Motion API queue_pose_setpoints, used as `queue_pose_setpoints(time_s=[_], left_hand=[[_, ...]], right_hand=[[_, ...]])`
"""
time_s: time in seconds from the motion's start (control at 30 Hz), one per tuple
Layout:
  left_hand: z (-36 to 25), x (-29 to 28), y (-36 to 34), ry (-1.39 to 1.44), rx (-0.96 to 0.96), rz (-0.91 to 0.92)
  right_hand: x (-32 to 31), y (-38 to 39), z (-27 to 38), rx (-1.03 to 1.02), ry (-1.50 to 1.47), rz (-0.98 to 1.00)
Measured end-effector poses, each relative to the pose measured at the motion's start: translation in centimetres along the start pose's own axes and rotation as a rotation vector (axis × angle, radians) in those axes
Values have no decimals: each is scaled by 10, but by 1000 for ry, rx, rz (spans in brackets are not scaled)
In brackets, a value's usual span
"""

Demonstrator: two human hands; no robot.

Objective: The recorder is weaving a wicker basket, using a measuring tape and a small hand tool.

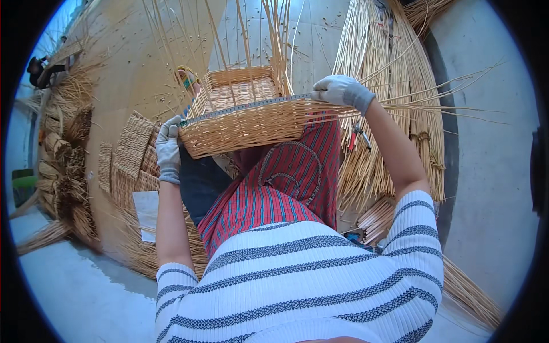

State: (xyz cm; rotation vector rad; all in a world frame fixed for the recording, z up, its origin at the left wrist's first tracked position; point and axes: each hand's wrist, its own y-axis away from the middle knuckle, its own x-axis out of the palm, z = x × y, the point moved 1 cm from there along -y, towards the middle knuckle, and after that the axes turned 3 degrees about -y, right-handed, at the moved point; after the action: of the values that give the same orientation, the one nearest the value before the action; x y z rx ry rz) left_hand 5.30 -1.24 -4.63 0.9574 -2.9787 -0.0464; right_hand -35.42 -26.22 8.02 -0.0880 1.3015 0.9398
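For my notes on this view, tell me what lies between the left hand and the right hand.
In the head view, a tape stretches from the left hand to the right hand, along the near rim of the basket.

Free: open air over the floor, ahead-left of your basket. Obstacles: tall strands fanning away across its mouth; tape along its near rim; loose strands jutting right, past your right hand; cane bundles beneath those.
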Motion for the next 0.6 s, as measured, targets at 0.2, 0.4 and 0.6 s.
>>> queue_pose_setpoints(time_s=[0.2, 0.4, 0.6], left_hand=[[0, 2, -2, 1, -9, 5], [12, 4, 3, 294, 65, 34], [8, 21, -13, 216, 90, -49]], right_hand=[[4, -2, -4, -13, 37, 19], [12, -4, -8, -107, -38, -40], [-5, 10, 6, -86, -233, -184]])
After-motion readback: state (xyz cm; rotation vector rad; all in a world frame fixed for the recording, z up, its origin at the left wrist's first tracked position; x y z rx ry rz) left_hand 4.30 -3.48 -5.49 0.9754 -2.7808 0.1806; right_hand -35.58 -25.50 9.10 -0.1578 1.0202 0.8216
